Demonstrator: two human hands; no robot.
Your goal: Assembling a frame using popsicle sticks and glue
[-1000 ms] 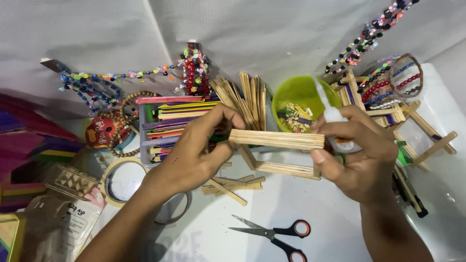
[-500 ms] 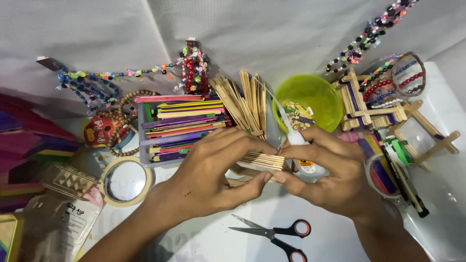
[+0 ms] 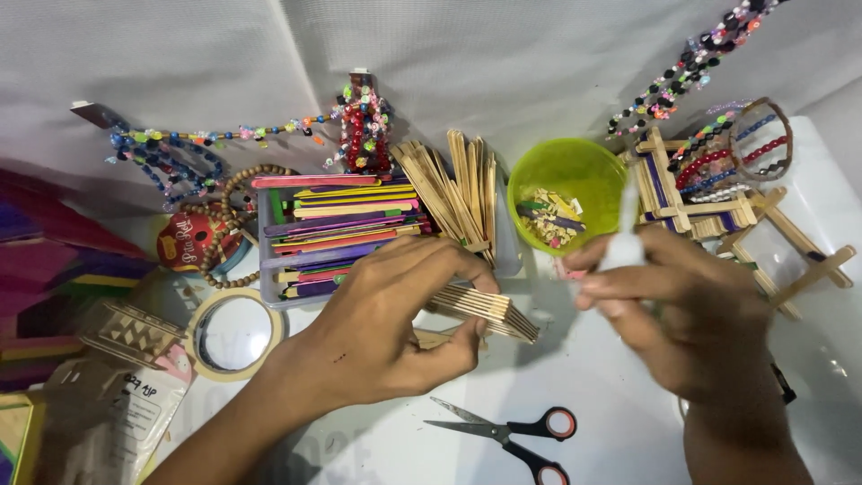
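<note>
My left hand (image 3: 386, 314) grips a flat piece made of glued plain wooden sticks (image 3: 485, 310), tilted and held just above the white table. My right hand (image 3: 691, 314) is blurred with motion and holds a small white glue bottle (image 3: 624, 229), its tip pointing up near the green bowl. The two hands are a short way apart, with the stick piece between them.
A tray of coloured sticks (image 3: 332, 229) and a fan of plain sticks (image 3: 458, 193) lie behind my left hand. A green bowl (image 3: 566, 193) holds scraps. Scissors (image 3: 512, 431) lie in front, a tape roll (image 3: 233, 332) at left, stick-built frames (image 3: 763, 233) at right, bead strings along the back.
My right hand has let go of the stick piece and moved right, lifting the glue bottle. My left hand now holds the stick piece alone, lower and tilted.
</note>
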